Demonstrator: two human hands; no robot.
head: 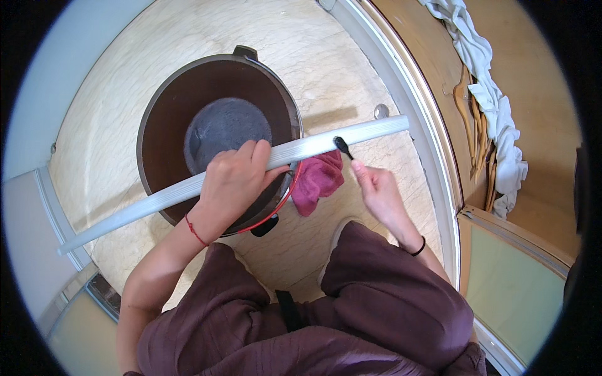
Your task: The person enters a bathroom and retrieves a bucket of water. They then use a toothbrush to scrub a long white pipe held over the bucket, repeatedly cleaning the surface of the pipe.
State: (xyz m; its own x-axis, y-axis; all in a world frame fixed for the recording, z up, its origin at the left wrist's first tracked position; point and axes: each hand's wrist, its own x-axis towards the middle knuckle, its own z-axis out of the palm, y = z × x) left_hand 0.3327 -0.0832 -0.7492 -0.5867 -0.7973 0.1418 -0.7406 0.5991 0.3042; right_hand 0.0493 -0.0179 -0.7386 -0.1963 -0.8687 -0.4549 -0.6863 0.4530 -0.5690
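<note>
A long white ribbed strip (169, 195) lies slantwise across the top of a brown bucket (160, 117). My left hand (235, 174) grips it over the bucket, fingers on top and thumb at its near side. In my right hand (378, 190) is a small black brush (342, 144), which looks like a toothbrush; its head is against the strip right of the bucket. Foamy, greyish water (225, 124) shows at the bucket's bottom. A dark pink cloth (317, 181) hangs or lies at the bucket's right side, partly under the strip.
A round metal door stop or fitting (381, 111) is on the marble-patterned floor (338, 70) beyond the strip's right end. A door track (414, 80) curves along the right. Past it are wooden hangers (463, 117) and a white cloth (491, 94). Pale panels stand at left.
</note>
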